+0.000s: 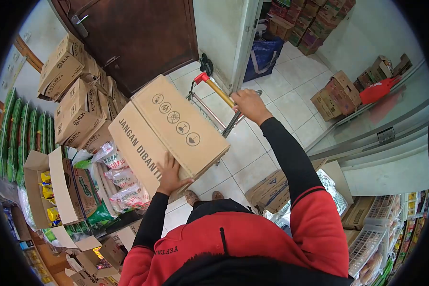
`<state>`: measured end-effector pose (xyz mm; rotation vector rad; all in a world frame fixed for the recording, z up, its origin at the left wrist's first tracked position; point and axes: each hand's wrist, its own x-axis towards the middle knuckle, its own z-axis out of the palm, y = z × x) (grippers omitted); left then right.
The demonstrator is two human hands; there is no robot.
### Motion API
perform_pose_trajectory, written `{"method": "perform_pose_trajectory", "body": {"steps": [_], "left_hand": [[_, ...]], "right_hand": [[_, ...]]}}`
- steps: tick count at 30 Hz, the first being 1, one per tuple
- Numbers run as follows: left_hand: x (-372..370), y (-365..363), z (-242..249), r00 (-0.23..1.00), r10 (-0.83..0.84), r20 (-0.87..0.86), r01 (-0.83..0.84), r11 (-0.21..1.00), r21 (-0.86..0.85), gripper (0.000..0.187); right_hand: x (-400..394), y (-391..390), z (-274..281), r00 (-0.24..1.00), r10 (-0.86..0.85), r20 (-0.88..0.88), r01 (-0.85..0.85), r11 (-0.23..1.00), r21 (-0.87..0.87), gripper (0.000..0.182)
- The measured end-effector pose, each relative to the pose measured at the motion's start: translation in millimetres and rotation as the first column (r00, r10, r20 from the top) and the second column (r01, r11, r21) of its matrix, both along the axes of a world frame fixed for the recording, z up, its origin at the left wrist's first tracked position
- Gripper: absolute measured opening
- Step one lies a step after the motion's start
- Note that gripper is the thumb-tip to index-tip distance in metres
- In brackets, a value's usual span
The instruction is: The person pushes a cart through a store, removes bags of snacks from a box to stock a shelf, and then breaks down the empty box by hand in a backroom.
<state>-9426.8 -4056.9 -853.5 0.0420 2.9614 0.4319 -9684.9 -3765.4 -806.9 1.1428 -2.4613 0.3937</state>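
A large cardboard box (169, 133) printed "JANGAN DIBANTING" rests tilted on a wire shopping cart (206, 110), which it mostly covers. Spread flat against the box's near side is my left hand (170, 174), its thumb toward the lower corner. My right hand (251, 106) wraps around the end of the cart's yellow handle (220, 92), which has a red end cap. Much of the cart's basket is hidden under the box.
Stacked cartons (78, 112), plastic-wrapped packs (124, 181) and an open carton (47, 190) crowd the left. A brown door (138, 38) stands ahead. A doorway with a blue bag (262, 57) lies beyond the cart. Another carton (271, 190) sits at my right.
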Motion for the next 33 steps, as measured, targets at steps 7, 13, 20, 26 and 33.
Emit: {"method": "perform_pose_trajectory", "body": {"steps": [7,13,20,26,33], "left_hand": [[-61,-6,59,0.896,-0.420,-0.148,0.383,0.896,-0.225,0.061],[-18,-41,164,0.996,0.007,0.089,0.025,0.933,-0.359,0.054],[85,-172,7,0.952,0.302,-0.039,-0.287,0.847,-0.447,0.071],[93,-151,-85,0.830,0.546,-0.113,-0.486,0.808,0.335,0.064],[37,-177,-61,0.791,0.553,-0.262,-0.470,0.823,0.320,0.052]], "right_hand": [[58,-109,5,0.973,0.098,0.207,-0.068,0.986,-0.150,0.012],[135,-200,-16,0.650,0.331,0.684,0.037,0.885,-0.464,0.020],[173,-215,-67,0.658,0.216,0.722,-0.335,0.942,0.023,0.050],[151,-180,9,0.844,-0.252,0.474,0.136,0.955,0.265,0.072],[48,-122,1,0.805,-0.548,0.229,0.436,0.807,0.399,0.055]]}}
